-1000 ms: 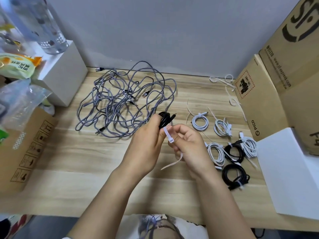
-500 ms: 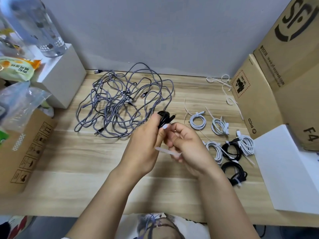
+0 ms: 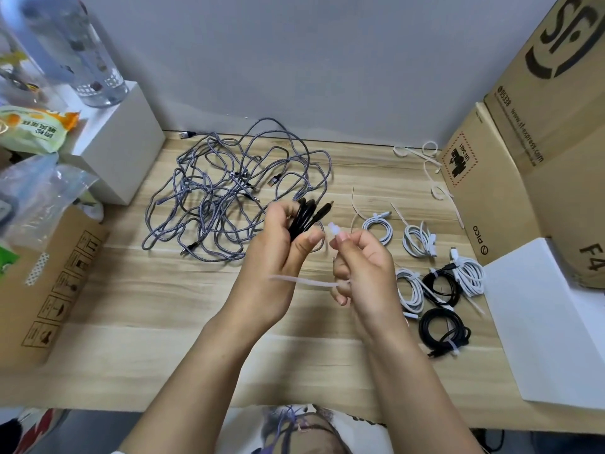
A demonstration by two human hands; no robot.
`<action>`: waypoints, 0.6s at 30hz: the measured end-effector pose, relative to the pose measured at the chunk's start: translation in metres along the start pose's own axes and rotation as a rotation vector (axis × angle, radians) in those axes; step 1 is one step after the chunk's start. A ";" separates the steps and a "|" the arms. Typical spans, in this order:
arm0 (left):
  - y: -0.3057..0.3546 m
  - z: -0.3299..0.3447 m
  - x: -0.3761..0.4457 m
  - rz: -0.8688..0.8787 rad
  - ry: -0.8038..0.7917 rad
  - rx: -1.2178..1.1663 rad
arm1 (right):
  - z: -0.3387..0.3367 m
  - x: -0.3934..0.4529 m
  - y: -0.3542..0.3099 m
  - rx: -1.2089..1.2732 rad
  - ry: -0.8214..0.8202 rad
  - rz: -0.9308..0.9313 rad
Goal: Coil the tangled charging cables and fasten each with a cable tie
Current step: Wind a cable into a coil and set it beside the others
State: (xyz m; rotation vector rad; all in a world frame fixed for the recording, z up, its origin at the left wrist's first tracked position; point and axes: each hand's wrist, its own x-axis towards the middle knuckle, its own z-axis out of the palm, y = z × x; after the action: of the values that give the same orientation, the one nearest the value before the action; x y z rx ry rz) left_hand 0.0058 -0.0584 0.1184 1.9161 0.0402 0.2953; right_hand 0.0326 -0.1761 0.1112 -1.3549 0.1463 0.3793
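— Two hands, holding what?
— Left hand grips black coil above table; right hand pinches white tie.
— Remainder?
— Grey tangle behind; tied coils at right.

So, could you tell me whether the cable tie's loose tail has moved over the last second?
Yes. The cable tie tail swung left, away from the tied white coils, and now points level toward the left hand.
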 end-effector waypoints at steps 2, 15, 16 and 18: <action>0.002 0.000 0.000 0.018 -0.001 0.036 | 0.002 0.001 0.003 -0.053 0.033 0.045; -0.006 -0.001 0.005 0.057 0.061 0.257 | 0.012 -0.008 0.008 -0.214 0.013 -0.132; -0.007 -0.002 0.006 0.052 0.055 0.240 | 0.012 -0.009 0.007 -0.209 -0.006 -0.157; -0.009 -0.003 0.007 0.037 0.023 0.171 | 0.011 -0.012 0.004 -0.222 -0.031 -0.204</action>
State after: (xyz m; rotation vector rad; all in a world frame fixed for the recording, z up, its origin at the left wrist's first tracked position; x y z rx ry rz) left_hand 0.0127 -0.0515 0.1124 2.0850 0.0466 0.3484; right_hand 0.0188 -0.1667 0.1140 -1.5660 -0.0615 0.2491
